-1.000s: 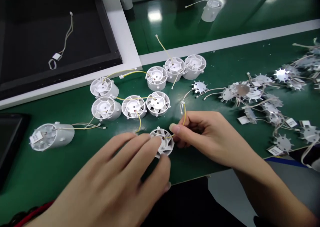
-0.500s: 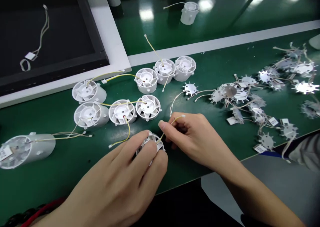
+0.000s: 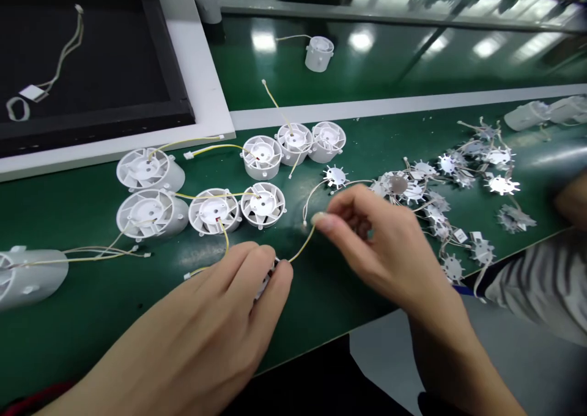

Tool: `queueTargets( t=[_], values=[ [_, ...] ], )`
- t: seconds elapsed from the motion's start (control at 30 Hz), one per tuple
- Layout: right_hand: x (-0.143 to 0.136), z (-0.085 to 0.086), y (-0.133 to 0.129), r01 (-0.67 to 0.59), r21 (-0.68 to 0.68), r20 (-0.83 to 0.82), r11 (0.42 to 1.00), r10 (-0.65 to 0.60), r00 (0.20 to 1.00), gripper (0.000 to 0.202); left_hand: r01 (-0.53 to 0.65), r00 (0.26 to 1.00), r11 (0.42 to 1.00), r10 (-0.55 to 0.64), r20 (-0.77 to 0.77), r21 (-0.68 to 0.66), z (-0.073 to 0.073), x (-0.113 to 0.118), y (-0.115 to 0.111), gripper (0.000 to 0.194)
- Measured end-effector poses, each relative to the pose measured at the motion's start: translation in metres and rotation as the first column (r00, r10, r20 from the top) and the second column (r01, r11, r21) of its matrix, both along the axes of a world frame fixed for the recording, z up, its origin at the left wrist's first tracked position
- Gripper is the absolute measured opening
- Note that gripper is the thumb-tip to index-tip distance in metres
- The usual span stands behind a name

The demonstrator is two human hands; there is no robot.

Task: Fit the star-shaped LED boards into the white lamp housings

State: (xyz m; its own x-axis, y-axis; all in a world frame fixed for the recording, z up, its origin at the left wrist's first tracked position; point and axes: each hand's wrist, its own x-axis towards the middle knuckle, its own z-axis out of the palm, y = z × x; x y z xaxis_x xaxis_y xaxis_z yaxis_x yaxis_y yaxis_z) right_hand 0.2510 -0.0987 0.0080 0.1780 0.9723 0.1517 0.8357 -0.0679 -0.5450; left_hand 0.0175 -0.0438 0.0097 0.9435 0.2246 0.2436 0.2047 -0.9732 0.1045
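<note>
My left hand is closed over a small white fan housing near the front of the green table, hiding most of it. A thin yellow cable runs from that housing up to my right hand. The thumb and forefinger of my right hand pinch the cable's connector end. Just beyond the hands stand several white fan housings, among them a round one and its neighbour with a yellow cable hanging out. A silver toothed disc with pale wires lies beyond my right hand.
Many toothed discs with wires lie heaped on the right. A black tray with a white frame fills the back left. Longer fan tubes lie at left. A person's striped sleeve is at the right edge.
My right hand has drawn away to the right, and the yellow cable now stretches between the hands. My left hand covers more of the housing. The camera view has shifted.
</note>
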Motion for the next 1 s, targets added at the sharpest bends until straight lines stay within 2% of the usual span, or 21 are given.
queueTargets(
  t=[0.03,0.13,0.2,0.23,0.3,0.37,0.4,0.47,0.57,0.73,0.83,0.9,1.0],
  values=[
    [0.006,-0.001,0.003,0.011,0.052,0.112,0.999,-0.017,0.994,0.015,0.033,0.999,0.999,-0.032,-0.034,0.040,0.001,0.001,0.001,0.036],
    [0.021,-0.010,0.014,-0.074,0.105,0.464,0.992,0.017,0.886,0.029,0.105,0.991,0.981,-0.090,-0.101,0.162,0.004,0.006,0.005,0.034],
    [0.026,-0.015,0.021,-0.162,0.104,0.547,0.981,0.079,0.834,0.022,0.099,0.992,0.982,-0.085,-0.094,0.162,0.005,0.008,0.008,0.035],
    [0.026,-0.016,0.023,-0.181,0.137,0.526,0.974,0.083,0.846,0.019,0.092,0.993,0.984,-0.080,-0.082,0.151,0.006,0.009,0.009,0.037],
    [0.026,-0.012,0.024,-0.128,0.259,0.367,0.957,0.025,0.930,0.019,0.071,0.997,0.990,-0.067,-0.036,0.122,0.007,0.008,0.011,0.038],
    [0.024,-0.003,0.022,0.043,0.369,0.067,0.929,-0.072,0.995,0.015,0.029,0.998,0.995,-0.035,0.057,0.095,0.008,0.006,0.011,0.033],
    [0.022,0.002,0.020,0.139,0.383,-0.104,0.913,-0.106,0.989,0.012,0.005,0.994,0.997,-0.014,0.110,0.082,0.009,0.005,0.011,0.029],
    [0.017,0.011,0.016,0.264,0.328,-0.409,0.907,-0.115,0.905,0.007,-0.054,0.977,0.997,0.041,0.207,0.056,0.013,0.001,0.011,0.024],
    [0.006,0.018,0.011,0.231,0.227,-0.674,0.946,-0.019,0.738,0.008,-0.134,0.952,0.991,0.133,0.276,-0.018,0.018,-0.003,0.012,0.033],
    [-0.021,0.018,0.003,0.090,0.130,-0.846,0.987,0.063,0.529,0.007,-0.153,0.942,0.966,0.206,0.263,-0.207,0.023,0.004,0.018,0.049],
    [-0.033,0.018,-0.002,0.055,0.115,-0.881,0.992,0.076,0.466,0.006,-0.158,0.943,0.953,0.223,0.246,-0.257,0.023,0.006,0.020,0.049],
    [-0.036,0.017,-0.004,0.038,0.111,-0.879,0.993,0.080,0.470,0.005,-0.155,0.945,0.948,0.224,0.238,-0.278,0.022,0.005,0.020,0.039],
    [-0.034,0.015,-0.006,0.023,0.127,-0.820,0.992,0.092,0.565,0.007,-0.161,0.945,0.939,0.236,0.226,-0.304,0.020,0.002,0.021,0.027]
  ],
)
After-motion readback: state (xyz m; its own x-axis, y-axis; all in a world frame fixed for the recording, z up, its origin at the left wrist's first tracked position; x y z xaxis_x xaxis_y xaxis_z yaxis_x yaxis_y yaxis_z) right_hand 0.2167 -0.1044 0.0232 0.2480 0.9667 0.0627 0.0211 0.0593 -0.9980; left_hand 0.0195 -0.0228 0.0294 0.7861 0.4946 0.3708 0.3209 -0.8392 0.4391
